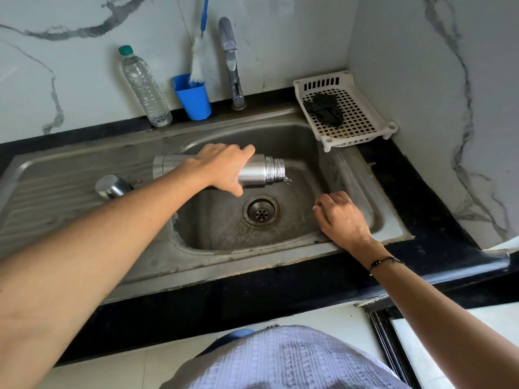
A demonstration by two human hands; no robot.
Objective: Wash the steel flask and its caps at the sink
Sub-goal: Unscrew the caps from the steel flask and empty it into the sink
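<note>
We cannot see the flask's middle under the left hand, whatever the right hand's curled fingers may hold, the brush's handle past the top edge, or the cap behind the forearm.

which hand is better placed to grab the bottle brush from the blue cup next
Probably the right. The left hand grips the steel flask, tipped over the sink and dripping. The right hand rests on the basin edge, seemingly holding nothing, free to reach the brush.
</note>
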